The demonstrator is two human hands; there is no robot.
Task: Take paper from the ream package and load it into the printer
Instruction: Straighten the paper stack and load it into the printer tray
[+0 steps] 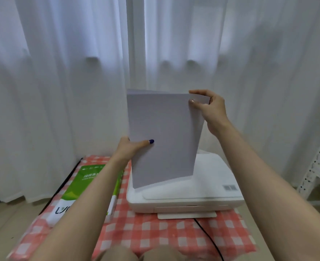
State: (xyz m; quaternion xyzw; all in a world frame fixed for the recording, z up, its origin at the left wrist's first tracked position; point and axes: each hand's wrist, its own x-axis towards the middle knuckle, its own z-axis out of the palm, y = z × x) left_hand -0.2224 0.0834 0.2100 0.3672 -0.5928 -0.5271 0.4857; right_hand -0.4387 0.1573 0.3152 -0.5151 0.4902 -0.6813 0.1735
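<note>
I hold a stack of white paper (163, 136) upright above the white printer (183, 191). My left hand (131, 147) grips the stack's left edge low down, thumb across the front sheet. My right hand (210, 110) pinches the top right corner, where the front sheets bend away from the back ones. The stack's lower edge hangs just over the printer's flat lid. The green and white ream package (87, 187) lies on the table left of the printer, partly hidden by my left forearm.
A red and white checked cloth (174, 236) covers the low table. A black cable (208, 236) runs from the printer's front toward me. White curtains (61, 91) hang behind. A white metal shelf frame (317, 166) stands at the right.
</note>
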